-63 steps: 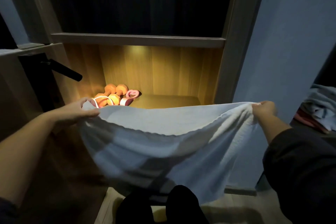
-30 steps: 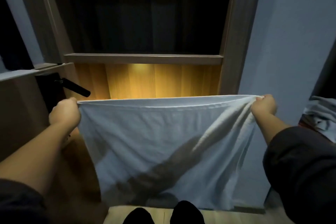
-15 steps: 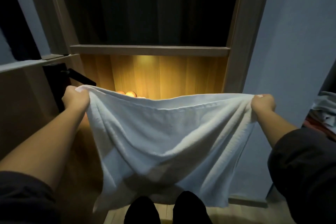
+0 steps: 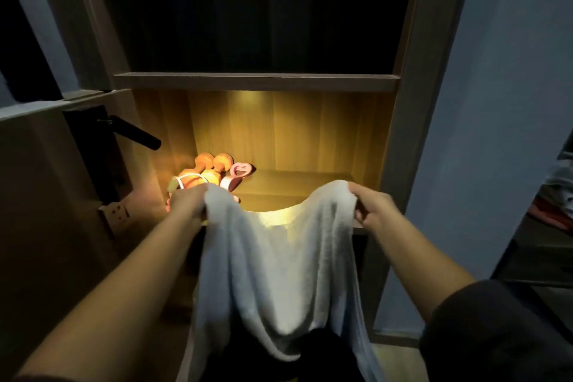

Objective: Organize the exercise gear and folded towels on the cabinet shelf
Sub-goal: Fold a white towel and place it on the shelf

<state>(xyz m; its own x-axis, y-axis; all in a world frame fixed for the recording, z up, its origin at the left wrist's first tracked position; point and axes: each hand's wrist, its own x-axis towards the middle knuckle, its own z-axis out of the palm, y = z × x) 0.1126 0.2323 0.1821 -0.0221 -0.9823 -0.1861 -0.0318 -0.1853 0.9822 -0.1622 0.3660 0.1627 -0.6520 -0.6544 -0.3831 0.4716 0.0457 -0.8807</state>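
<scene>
A white towel hangs in front of the lit cabinet shelf, sagging in the middle. My left hand grips its upper left corner. My right hand grips its upper right corner. Both hands are just in front of the shelf's front edge. Orange dumbbells lie at the shelf's left back, with a white cord over them. A pink hand grip lies right beside them. The towel covers the shelf's front edge between my hands.
An open cabinet door with a black handle stands at the left. A dark upper compartment sits above the shelf. A blue wall is at the right, with more towels piled beyond it.
My hands have come closer together and lower, toward the shelf edge. The towel, stretched wide before, now sags and bunches between them. The dumbbells show again.
</scene>
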